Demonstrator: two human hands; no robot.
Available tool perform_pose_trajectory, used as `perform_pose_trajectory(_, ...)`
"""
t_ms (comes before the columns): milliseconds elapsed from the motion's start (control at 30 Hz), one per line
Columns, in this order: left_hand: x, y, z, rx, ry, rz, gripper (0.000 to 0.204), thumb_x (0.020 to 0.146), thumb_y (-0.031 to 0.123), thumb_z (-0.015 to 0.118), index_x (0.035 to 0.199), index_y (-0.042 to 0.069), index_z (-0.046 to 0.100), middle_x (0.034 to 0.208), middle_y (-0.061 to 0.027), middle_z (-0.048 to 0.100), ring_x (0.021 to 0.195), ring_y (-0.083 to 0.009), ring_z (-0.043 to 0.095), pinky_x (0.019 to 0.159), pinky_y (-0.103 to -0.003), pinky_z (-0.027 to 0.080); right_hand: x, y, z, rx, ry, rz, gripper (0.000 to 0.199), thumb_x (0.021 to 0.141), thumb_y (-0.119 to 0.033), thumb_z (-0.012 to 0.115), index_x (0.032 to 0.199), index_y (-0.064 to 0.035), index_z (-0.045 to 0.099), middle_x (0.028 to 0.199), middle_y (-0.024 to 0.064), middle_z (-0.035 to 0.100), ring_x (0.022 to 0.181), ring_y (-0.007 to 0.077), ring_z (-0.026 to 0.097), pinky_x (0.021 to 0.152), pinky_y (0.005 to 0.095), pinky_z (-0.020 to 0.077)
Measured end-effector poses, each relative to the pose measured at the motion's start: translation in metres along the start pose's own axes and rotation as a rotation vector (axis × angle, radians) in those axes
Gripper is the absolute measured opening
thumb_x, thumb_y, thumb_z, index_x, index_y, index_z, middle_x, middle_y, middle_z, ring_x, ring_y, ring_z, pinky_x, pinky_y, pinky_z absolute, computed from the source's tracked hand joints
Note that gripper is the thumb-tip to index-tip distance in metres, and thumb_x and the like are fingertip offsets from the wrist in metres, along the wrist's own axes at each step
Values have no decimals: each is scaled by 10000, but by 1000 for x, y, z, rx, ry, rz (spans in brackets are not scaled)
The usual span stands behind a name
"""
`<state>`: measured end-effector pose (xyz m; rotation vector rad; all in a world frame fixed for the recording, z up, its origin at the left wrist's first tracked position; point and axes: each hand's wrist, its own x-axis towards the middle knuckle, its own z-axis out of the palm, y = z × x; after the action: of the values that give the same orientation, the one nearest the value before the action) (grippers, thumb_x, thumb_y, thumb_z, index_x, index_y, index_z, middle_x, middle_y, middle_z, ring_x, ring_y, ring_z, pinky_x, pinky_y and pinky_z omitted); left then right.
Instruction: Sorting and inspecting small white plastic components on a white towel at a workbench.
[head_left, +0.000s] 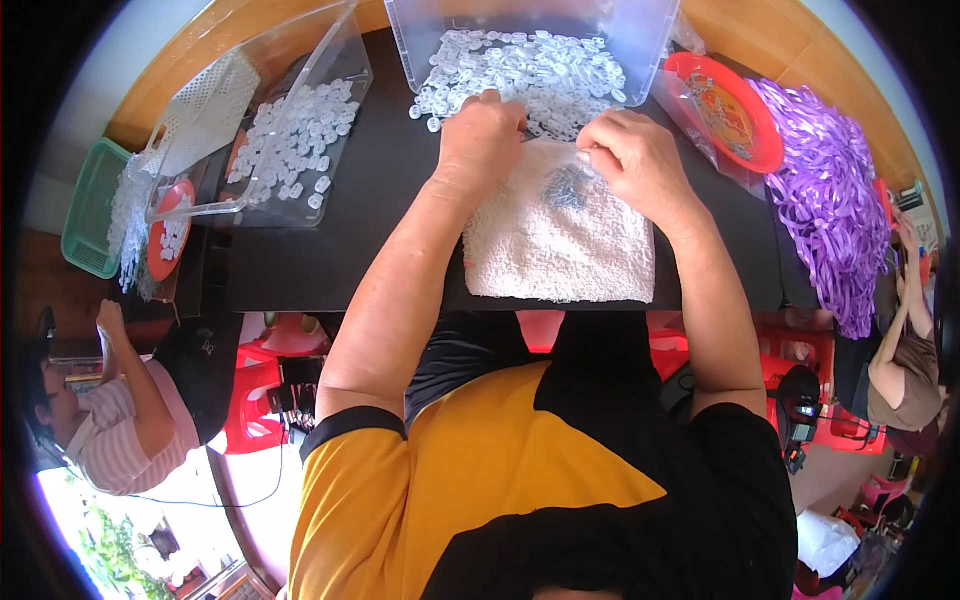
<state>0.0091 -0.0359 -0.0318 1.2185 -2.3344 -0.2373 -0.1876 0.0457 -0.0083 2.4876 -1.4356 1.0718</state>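
Two curled hands: left hand (483, 138), grip hidden; right hand (638, 165), fingertips narrow, contents unclear. Below them, white towel (560, 250), nubby, flat, blue patch (567, 190), hem just inside table's (300, 262) near edge. Bare black either side; white pieces (520, 75) crowd far end.

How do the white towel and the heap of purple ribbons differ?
The white towel looks matte and nubby; the purple ribbons are shiny strips.
The towel is spread flat, while the ribbons lie tangled in a heap.
The towel's far edge is at the left hand and right hand; the ribbons lie off to the right, untouched.
Both look soft and pliable.
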Motion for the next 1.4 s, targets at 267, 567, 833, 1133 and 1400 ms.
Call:
perform_pose_trajectory(267,-3,4,1,-25,41,-78,151,789,164,666,902,64,681,987,-126,629,939,-325,611,818,-413,492,-2,-2,7,-7,-58,7,54,790,-83,634,763,-69,589,747,62,616,744,289,620,640,409,488)
perform_pose_trajectory(567,1,1,1,-1,-8,-62,126,795,125,654,890,45,669,1020,-137,623,966,-337,606,828,-413,486,-1,-3,9,1,-67,9,44,793,-73,629,771,-62,593,760,69,623,751,291,623,645,415,489)
perform_pose_trajectory(833,1,1,-5,-92,-35,-131,131,778,124,677,882,45,662,1007,-143,638,953,-338,615,826,-401,488,-1,-3,10,10,-69,16,24,792,-67,627,782,-60,606,772,68,630,759,286,626,656,410,491)
perform_pose_trajectory(1133,0,10,-11,-99,-17,-166,100,760,59,570,830,43,640,976,-156,645,911,-344,631,806,-419,498,0,-10,8,48,-5,21,41,795,-81,632,835,-91,635,795,53,609,754,281,623,667,399,496)
perform_pose_trajectory(1400,0,6,-3,-107,169,-127,142,755,139,707,829,58,616,917,-114,655,868,-329,635,761,-408,494,-1,-16,16,-62,-127,-66,118,780,-118,686,891,-85,661,834,44,549,822,244,580,733,372,485)
